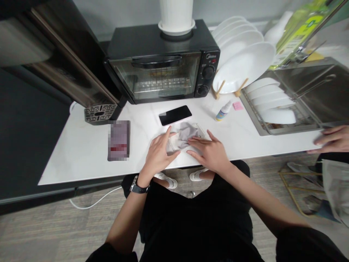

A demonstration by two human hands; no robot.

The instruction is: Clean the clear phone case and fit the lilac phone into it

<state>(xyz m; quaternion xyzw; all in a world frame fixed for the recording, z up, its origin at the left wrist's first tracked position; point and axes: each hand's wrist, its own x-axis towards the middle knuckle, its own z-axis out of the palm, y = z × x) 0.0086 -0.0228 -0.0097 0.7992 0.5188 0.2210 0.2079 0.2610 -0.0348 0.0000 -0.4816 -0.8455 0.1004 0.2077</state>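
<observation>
A flat, see-through phone case [171, 145] lies near the counter's front edge. My left hand [158, 151] spans its left end, thumb on the near side and index finger on the far side. On top of the case is a crumpled grey cloth [185, 134]. My right hand [211, 153] presses this cloth down with outstretched fingers, its thumb apart. The cloth and my fingers hide much of the case. Just beyond them lies a phone [175, 115], dark screen up. A small spray bottle [224, 111] stands to the right, beside a pink sticky note [237, 105].
Behind stands a black toaster oven [163, 62] with a white pot [176, 16] on top. Plates [245, 65] fill a rack near the sink [305, 98]. A blurred purple packet [119, 140] lies left. Another person's hand [334, 139] rests at the right edge.
</observation>
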